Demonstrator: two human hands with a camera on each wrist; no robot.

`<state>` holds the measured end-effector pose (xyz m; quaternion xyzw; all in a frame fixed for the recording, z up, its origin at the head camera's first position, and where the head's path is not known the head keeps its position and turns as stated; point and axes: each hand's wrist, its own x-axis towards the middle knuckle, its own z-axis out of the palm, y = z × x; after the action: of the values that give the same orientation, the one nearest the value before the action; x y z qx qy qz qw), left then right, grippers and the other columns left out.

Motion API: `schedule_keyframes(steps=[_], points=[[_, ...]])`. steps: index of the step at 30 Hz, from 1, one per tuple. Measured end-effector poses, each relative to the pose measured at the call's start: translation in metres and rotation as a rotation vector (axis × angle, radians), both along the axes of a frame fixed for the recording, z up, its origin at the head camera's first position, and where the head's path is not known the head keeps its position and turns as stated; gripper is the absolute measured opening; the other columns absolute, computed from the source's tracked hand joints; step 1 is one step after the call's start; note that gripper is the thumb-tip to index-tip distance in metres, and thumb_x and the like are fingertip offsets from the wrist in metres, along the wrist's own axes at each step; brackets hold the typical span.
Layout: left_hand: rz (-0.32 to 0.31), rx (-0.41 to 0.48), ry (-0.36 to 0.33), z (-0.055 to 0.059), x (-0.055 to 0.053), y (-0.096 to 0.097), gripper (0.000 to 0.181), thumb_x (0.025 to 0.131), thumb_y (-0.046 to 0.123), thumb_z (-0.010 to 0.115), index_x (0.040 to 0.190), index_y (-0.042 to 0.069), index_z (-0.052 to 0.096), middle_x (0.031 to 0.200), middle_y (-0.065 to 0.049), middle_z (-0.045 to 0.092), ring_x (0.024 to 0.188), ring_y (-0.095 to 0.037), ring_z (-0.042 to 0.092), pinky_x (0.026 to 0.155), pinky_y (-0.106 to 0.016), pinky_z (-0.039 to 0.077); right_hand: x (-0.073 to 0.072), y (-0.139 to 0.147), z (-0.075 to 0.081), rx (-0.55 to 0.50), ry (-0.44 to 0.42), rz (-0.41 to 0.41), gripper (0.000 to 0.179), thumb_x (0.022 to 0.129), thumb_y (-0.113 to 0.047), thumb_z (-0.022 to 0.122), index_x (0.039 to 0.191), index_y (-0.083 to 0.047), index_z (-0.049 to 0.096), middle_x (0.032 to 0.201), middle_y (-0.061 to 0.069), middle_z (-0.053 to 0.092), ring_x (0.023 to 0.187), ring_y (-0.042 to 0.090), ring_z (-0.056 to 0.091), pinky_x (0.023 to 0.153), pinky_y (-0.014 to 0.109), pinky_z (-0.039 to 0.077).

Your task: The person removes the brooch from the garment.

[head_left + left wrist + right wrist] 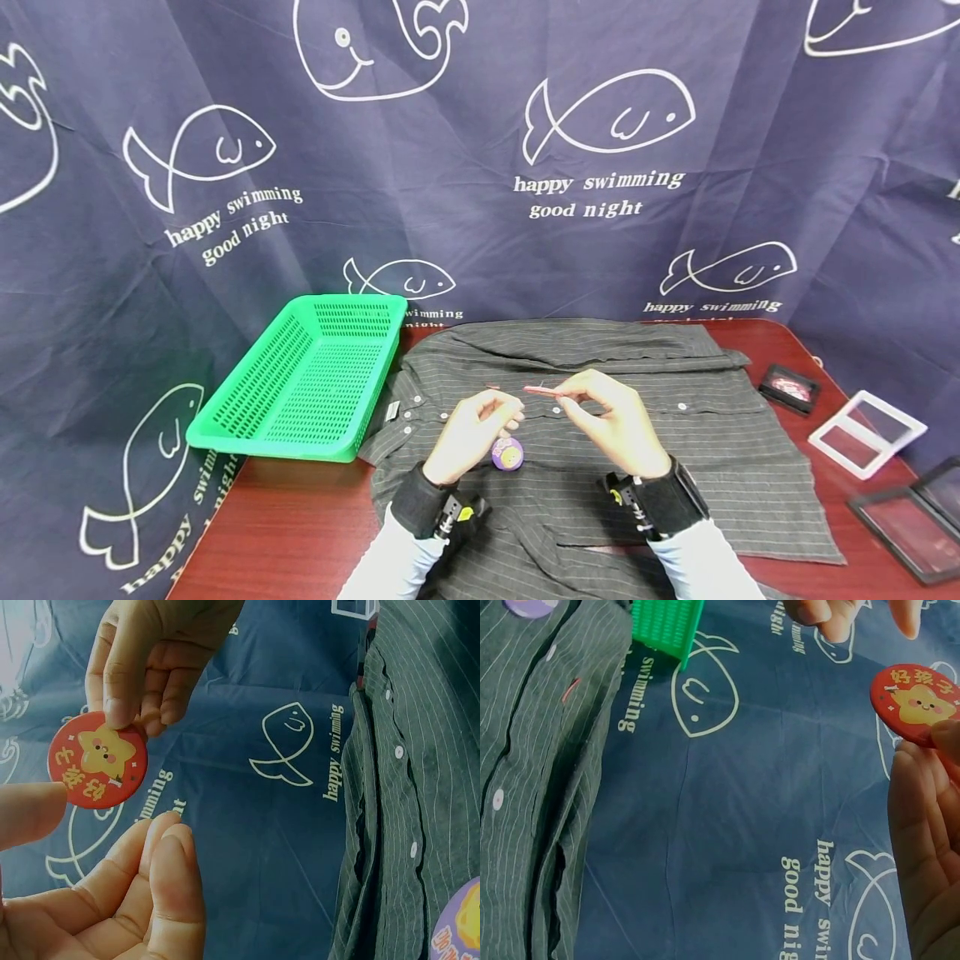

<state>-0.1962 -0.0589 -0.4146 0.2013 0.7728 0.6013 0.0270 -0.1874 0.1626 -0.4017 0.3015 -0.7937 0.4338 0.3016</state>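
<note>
A round red button badge (97, 759) with a yellow star face is pinched between the thumb and fingers of my right hand (611, 417), which holds it above the shirt. My left hand (474, 429) hovers just left of the badge with its fingers loosely bent and nothing between them. In the right wrist view a gap separates the left fingertips from the badge (919, 705). Under the hands a dark striped shirt (720, 467) lies spread out, its white buttons showing. A purple round badge (507, 454) rests on the shirt beside the left hand.
A green plastic basket (273, 450) stands at the left of the red-brown table (300, 533). To the right lie a small dark case (790, 388), a white frame (867, 435) and an open black frame (911, 525). A small red piece (571, 690) sits on the shirt.
</note>
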Motion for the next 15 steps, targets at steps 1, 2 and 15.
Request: schedule_keyframes(steps=[1,2,15], points=[[-0.002,0.005,-0.005,-0.0001,-0.0002,0.0,0.023,0.097,0.019,0.061,0.105,-0.002,0.067,0.094,-0.024,0.071,0.075,-0.004,0.065,0.072,-0.026,0.057,-0.0002,-0.0005,0.0002,0.009,0.022,0.006,0.027,0.077,0.008,0.075,0.093,-0.014,0.073,0.087,0.002,0.071,0.08,0.003,0.062,0.072,0.015,0.05],[-0.005,0.015,-0.011,-0.0002,-0.0002,0.0,0.023,0.097,0.019,0.06,0.104,-0.002,0.067,0.094,-0.025,0.07,0.075,-0.004,0.064,0.072,-0.025,0.057,-0.0004,-0.001,0.0003,0.015,0.043,0.011,0.028,0.076,0.009,0.075,0.093,-0.014,0.073,0.086,0.002,0.07,0.079,0.005,0.062,0.073,0.015,0.05],[-0.044,0.068,-0.059,0.0015,-0.0012,-0.0021,0.033,0.103,0.021,0.049,0.103,-0.007,0.066,0.095,-0.03,0.068,0.073,-0.005,0.064,0.073,-0.033,0.058,-0.0006,-0.0052,-0.0031,0.076,0.112,0.052,0.028,0.075,0.008,0.075,0.094,-0.011,0.073,0.091,0.001,0.069,0.081,0.009,0.062,0.078,0.013,0.048]])
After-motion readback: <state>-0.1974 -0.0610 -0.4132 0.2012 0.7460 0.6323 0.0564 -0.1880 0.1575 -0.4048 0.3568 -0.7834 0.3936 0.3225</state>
